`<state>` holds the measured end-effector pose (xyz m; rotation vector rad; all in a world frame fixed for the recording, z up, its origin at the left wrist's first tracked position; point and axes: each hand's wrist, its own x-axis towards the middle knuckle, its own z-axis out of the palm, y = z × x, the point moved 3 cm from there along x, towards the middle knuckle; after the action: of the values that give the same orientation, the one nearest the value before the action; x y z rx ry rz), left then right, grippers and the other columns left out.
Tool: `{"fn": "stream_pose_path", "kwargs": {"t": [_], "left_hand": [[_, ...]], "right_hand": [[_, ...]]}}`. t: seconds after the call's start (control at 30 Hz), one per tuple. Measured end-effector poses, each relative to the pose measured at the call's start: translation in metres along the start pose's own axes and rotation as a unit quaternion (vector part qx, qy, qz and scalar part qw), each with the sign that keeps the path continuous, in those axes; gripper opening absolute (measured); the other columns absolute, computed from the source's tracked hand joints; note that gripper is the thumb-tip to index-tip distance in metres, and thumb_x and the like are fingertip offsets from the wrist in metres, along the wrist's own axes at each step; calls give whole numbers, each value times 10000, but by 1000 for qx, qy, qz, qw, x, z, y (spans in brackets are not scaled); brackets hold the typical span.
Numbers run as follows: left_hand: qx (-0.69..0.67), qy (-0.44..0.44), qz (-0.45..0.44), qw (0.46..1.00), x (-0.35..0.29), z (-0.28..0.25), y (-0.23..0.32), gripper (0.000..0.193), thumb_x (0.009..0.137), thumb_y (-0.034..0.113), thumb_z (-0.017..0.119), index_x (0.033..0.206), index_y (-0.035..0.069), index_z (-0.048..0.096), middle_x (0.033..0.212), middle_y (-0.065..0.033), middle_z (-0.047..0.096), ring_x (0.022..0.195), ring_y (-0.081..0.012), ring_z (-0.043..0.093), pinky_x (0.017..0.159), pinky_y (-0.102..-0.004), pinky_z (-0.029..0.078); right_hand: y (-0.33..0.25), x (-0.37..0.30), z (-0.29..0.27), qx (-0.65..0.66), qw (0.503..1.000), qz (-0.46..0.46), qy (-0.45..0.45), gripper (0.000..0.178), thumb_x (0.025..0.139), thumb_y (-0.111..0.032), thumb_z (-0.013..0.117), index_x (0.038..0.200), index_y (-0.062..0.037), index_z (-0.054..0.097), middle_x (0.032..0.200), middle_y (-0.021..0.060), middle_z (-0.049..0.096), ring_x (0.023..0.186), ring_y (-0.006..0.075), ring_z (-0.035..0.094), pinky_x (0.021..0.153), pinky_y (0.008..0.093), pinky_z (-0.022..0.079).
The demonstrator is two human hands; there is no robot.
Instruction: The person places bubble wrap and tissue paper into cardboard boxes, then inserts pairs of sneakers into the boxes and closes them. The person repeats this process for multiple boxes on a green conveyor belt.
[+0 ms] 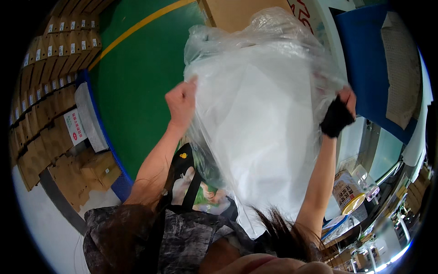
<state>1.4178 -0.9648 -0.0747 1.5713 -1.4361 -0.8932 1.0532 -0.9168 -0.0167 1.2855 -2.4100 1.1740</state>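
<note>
A large clear plastic bag (pixel 219 48) spreads out in front of me, its crumpled far end bunched up. A stack or sheet of smooth white material (pixel 269 123) shows in the bag's middle; whether it lies inside or under the film I cannot tell. My left hand (pixel 181 104) is closed in a fist on the bag's left edge. On the opposite edge my right hand (pixel 340 113), in a black fingerless glove, is also closed on the film and slightly blurred. The plastic is stretched between the two hands.
Beyond the bag stands a cardboard box (pixel 246 16). Stacked brown cartons (pixel 59 50) fill the left, beside a blue-edged pallet or rack (pixel 102 123). The green floor (pixel 141 86) carries a yellow line. To the right are a blue panel (pixel 365 59) and a yellow-rimmed tub (pixel 349 194).
</note>
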Motion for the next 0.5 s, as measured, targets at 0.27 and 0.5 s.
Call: {"fn": "stream_pose_path", "kwargs": {"t": [0.27, 0.5], "left_hand": [[147, -95, -33, 984, -84, -36, -36, 548, 669, 141, 696, 1123, 31, 409, 976, -125, 455, 861, -185, 454, 733, -299, 393], [-111, -44, -409, 905, -102, -6, -88, 700, 762, 353, 627, 1211, -83, 313, 1201, -193, 385, 1047, -230, 434, 864, -331, 368]], "right_hand": [[105, -138, -71, -294, 918, -162, -209, 62, 759, -78, 584, 809, -92, 551, 792, 68, 581, 634, 224, 577, 520, 307, 471], [83, -110, -41, 13, 931, 177, -319, 460, 745, -211, 636, 1128, -52, 440, 971, 160, 562, 933, 258, 545, 775, 324, 430]]}}
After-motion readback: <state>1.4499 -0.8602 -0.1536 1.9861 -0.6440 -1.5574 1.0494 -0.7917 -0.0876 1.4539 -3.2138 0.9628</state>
